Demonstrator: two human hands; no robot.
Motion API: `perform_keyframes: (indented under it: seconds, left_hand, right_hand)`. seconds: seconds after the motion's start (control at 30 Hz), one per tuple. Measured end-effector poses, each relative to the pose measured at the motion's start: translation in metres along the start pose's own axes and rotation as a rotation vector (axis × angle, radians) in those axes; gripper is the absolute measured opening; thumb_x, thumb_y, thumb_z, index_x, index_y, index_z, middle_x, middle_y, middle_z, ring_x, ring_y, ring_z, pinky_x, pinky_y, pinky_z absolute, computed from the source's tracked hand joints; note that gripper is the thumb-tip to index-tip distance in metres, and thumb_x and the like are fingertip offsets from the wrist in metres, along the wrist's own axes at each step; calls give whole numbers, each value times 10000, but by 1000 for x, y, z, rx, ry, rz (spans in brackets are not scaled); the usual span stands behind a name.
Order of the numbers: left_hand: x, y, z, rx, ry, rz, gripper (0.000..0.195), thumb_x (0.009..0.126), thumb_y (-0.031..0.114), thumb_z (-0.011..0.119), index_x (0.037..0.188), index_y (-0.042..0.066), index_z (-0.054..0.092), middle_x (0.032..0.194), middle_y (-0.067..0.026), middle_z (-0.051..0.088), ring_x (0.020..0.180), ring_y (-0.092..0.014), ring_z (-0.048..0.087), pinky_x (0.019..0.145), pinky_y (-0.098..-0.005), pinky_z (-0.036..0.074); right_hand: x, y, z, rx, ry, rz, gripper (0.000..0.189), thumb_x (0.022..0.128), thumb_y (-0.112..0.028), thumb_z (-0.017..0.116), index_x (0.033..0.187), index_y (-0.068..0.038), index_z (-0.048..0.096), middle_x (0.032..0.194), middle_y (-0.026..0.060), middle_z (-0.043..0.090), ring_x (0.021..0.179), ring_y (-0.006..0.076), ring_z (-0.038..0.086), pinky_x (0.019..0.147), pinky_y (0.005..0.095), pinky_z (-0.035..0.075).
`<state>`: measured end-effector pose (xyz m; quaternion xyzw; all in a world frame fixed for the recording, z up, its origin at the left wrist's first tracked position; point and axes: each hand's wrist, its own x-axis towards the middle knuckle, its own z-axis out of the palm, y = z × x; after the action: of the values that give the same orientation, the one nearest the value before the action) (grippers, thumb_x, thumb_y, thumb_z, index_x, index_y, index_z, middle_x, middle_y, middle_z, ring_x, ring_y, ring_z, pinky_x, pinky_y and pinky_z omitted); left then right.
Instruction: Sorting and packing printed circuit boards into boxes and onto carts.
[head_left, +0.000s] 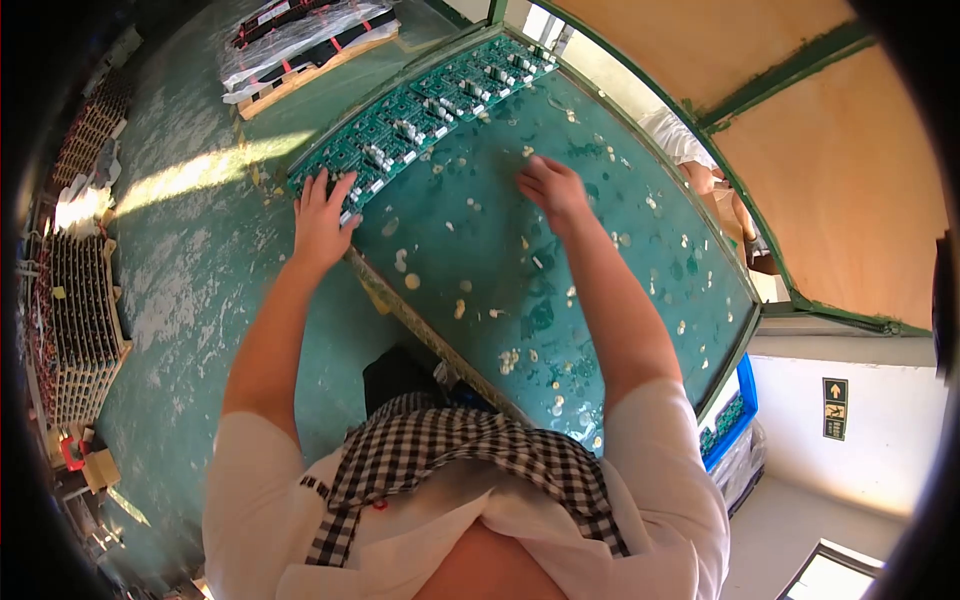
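Note:
Two green circuit board panels with white connectors lie end to end along the far left edge of a green-topped table. My left hand (324, 221) rests on the near end of the closer panel (375, 142), fingers spread over it and thumb by its corner. The farther panel (487, 75) reaches to the table's far corner. Over the middle of the green tabletop (480, 240) is my right hand (553, 191), apart from the boards, with its fingers curled together. A small pale piece (529, 151) shows by its fingertips; whether it is held cannot be told.
Small whitish bits (509, 361) and round spots are scattered over the tabletop. A wrapped pallet load (307, 52) stands on the floor beyond. Stacked racks (79, 322) line the left. A blue bin (731, 427) with boards is at right, below a wooden panel (832, 172). Another person (697, 161) is partly visible behind.

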<state>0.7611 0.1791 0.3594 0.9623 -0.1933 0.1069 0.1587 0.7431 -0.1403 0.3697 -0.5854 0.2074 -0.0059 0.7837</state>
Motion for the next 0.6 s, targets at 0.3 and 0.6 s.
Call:
perform_keyframes:
  seconds: [0.3,0.6]
  left_hand:
    - [0,-12,19,-239,323,148,414,643,79,607,1041,125,505,1111,-112,440,1055,-296,389,872,-447,292]
    - [17,-53,-3,-391,311,-38,221,786,96,502,993,24,530,931,-115,552,759,-173,551,658,-239,448]
  right_hand:
    - [113,7,108,245,253,74,181,765,-61,481,916,37,454,873,125,481,754,231,528,630,322,496]
    - [26,-20,26,409,207,-165,162,718,30,480,868,50,423,829,150,496,616,269,570,559,316,522]
